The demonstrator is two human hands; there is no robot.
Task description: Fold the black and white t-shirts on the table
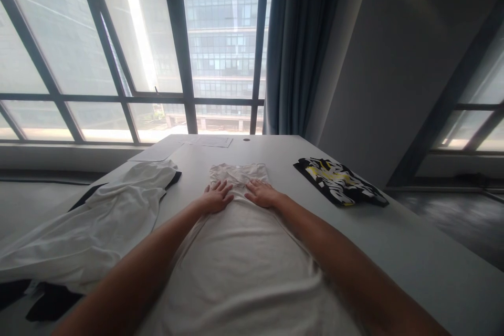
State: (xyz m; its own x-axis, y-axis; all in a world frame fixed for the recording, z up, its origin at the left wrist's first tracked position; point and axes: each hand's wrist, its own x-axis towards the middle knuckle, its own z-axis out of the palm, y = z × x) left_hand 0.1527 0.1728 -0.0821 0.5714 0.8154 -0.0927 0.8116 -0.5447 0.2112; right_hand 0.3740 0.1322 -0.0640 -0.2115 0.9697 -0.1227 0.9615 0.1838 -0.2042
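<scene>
To the left of the pale garment (244, 252), a crumpled white cloth (122, 199) sprawls over the tabletop (397, 244), black fabric (53, 302) peeking out from under it. Moving in, here's the left hand (216, 197), palm down near the pale garment's far end, its grip spread, fingers slightly fanned, pinching nothing. And now the garment itself, lying on the tabletop straight in front of the person: off-white, plain, thin-looking, soft ripples crossing its body, the far end bunched into small creases with a tiny light mark at the middle of its edge. Its long axis runs directly away from the person, that creased end pointing at the window (222, 37), the near end blurred and slipping out of view. On its right side comes the right hand (262, 192), also flat and pressing, grip spread, level with its partner. Finally, to the garment's right, well apart, a black, white and yellow patterned garment (336, 178) sits in a heap.
</scene>
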